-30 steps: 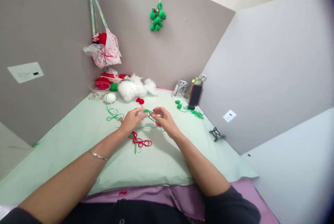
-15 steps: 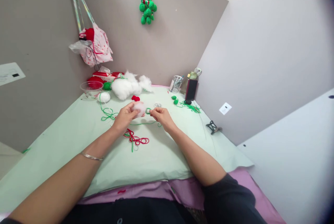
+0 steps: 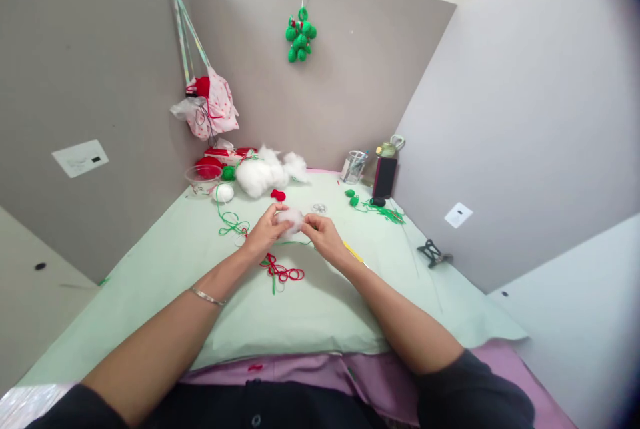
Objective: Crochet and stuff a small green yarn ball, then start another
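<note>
A tuft of white fibre stuffing is pinched in my left hand, its fingers closed round the left side. My right hand meets the tuft's right edge with thumb and fingers pressed together. The small green crocheted ring that hand held a moment ago is now almost wholly hidden by the fingers and fluff. A green yarn strand runs beneath both hands. Tangled red yarn lies on the cloth in front of them. Just beyond sits a small red crocheted piece.
A heap of white stuffing, a clear plastic tub and a white yarn ball stand back left. Back right are a pen cup, a phone and green pieces. A yellow crochet hook lies beside my right forearm.
My right hand has closed the gap to the stuffing, and the green ring has gone from sight. The yellow hook now shows beside my right forearm. The whole view has shifted.
</note>
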{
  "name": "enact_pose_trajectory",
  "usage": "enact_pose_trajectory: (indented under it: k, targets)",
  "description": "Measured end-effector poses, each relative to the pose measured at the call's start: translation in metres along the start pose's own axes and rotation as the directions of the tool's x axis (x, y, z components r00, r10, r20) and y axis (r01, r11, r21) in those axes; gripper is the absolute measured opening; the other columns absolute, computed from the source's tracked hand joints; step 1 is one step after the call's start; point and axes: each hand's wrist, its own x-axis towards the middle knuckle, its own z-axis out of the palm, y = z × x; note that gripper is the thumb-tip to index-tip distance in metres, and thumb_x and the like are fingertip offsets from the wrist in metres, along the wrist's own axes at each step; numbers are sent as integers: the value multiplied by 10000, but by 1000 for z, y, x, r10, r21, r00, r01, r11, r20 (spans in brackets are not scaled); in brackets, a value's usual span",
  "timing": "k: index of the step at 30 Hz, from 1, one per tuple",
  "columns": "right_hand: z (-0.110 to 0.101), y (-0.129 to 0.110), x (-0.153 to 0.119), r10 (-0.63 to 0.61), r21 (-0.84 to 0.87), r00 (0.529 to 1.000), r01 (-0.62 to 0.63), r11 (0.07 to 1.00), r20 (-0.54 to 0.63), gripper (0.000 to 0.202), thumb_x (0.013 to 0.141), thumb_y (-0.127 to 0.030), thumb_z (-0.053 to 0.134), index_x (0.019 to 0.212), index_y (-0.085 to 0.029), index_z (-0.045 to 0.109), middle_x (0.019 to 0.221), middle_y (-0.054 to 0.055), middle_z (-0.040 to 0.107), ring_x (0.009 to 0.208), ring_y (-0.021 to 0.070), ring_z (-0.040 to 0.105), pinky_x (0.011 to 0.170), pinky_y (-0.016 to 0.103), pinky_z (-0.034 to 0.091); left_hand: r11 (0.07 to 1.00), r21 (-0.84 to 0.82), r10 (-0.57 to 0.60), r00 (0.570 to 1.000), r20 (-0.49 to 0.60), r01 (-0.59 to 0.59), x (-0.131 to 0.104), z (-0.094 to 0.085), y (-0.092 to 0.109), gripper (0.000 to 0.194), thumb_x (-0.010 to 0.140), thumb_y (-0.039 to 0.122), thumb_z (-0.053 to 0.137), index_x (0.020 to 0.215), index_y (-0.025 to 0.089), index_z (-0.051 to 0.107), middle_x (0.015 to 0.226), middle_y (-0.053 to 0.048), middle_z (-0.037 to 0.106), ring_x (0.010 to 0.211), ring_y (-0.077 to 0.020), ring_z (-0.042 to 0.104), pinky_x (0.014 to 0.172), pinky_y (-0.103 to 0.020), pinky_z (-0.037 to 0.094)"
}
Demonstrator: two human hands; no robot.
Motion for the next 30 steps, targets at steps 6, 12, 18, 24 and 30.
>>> enact_pose_trajectory:
  k: [6,12,18,24,30]
  targets:
    - [3,-3,-4,-28,-108,1000,27,994,-7,233,843,-334,546,646,-219,501,606,-39,445,616,140,386,617,283,303,994,100,36,999,-16,-34,-2,3,1,420,684,324,659,1071,161,656,933,-47,718,846,-207,634,790,-303,471]
    - [20,-7,-14,-8,-153,999,2,988,-43,154,839,-239,581,686,-224,568,661,-7,510,683,167,412,686,293,303,975,212,91,989,-119,-64,-4,8,0,183,664,215,574,845,201,601,747,20,602,715,-174,531,718,-293,439]
    - [16,-6,-6,69,25,997,-70,997,21,359,909,-524,484,719,-223,537,588,-45,364,554,131,308,561,281,301,974,181,163,973,-163,-133,-2,14,-2,241,723,206,552,962,213,522,851,10,590,710,-158,564,705,-291,468]
    - [11,3,2,129,126,989,-137,983,69,463,758,-666,604,657,-225,506,533,-81,304,489,89,242,490,264,247,973,162,188,969,-160,-162,-5,11,-9,295,708,158,615,950,231,462,871,26,540,763,-144,536,708,-265,451]
    - [8,12,7,111,67,993,-108,992,-46,335,763,-485,634,606,-216,510,527,-56,392,521,98,302,507,265,241,993,91,75,997,-13,-73,-2,5,-1,220,709,221,672,859,208,512,802,31,542,738,-141,538,683,-258,452]
